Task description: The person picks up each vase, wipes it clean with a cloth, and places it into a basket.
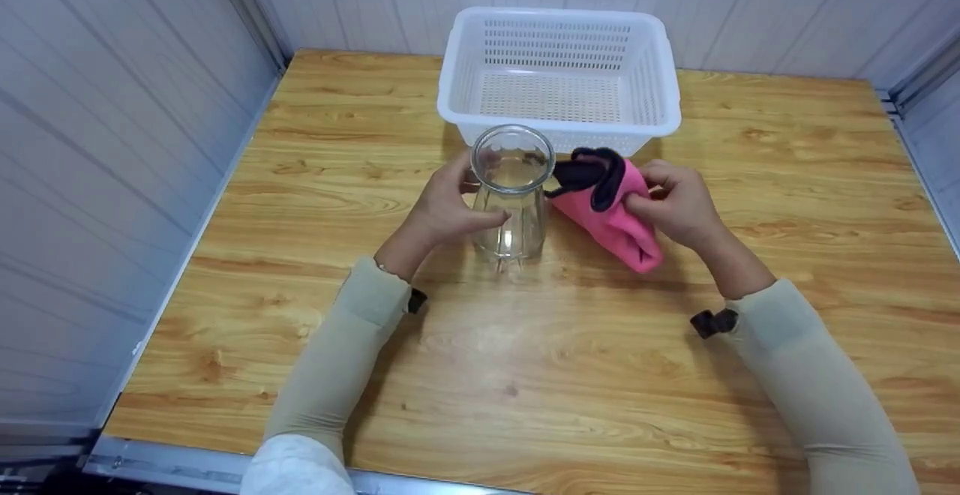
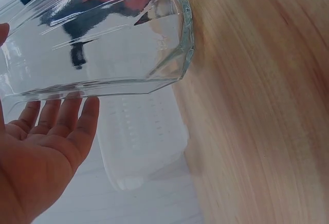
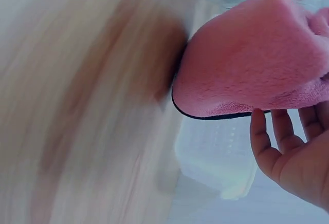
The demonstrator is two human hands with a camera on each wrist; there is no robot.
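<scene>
A clear glass jar [image 1: 517, 217] with a round rim stands upright, its base at or close to the wooden table. My left hand [image 1: 450, 202] grips it from the left, thumb in front and fingers behind; in the left wrist view the fingers [image 2: 67, 118] lie along the glass wall. Just right of the jar, my right hand [image 1: 679, 202] pinches a folded pink cloth [image 1: 611, 225] with black edging. Part of its dark side is turned outward near the jar. The right wrist view shows the fuzzy pink cloth [image 3: 252, 59] bunched above the fingers [image 3: 262, 136].
Behind the jar and cloth sits a white perforated plastic basket [image 1: 559, 124] with nothing visible inside. The wooden table [image 1: 450, 375] reaches pale panel walls [image 1: 360, 0] at the back and sides. A metal edge [image 1: 172, 465] runs along its front.
</scene>
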